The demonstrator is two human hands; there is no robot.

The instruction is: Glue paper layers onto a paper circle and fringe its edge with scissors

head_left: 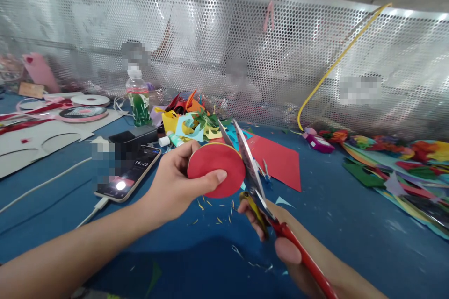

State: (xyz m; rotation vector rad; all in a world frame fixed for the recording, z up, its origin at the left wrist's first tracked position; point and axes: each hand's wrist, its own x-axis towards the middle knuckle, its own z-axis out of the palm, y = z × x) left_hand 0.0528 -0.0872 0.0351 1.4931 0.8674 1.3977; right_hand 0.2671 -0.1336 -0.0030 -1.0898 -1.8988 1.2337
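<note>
Pinched in my left hand (171, 182) is a red paper disc (215, 161), the thumb lying across its face and the fingers behind it. A thin yellowish edge shows along the disc's top. My right hand (266, 224) grips a pair of scissors (250, 163) by its red and yellow handles. The blades stand apart and point up and away, close against the disc's right edge; whether they touch it I cannot tell. Behind the scissors lies a sheet of red paper (280, 161). Small yellow clippings (219, 219) are scattered on the blue table (196, 252) below the disc.
A lit phone (131, 175) with a white cable lies left, beside a dark box (131, 138) and a bottle (138, 98). Colourful paper scraps (191, 119) pile up at the back. Ribbon rolls (84, 113) sit far left, layered papers (396, 173) right. A perforated metal panel (210, 42) stands behind.
</note>
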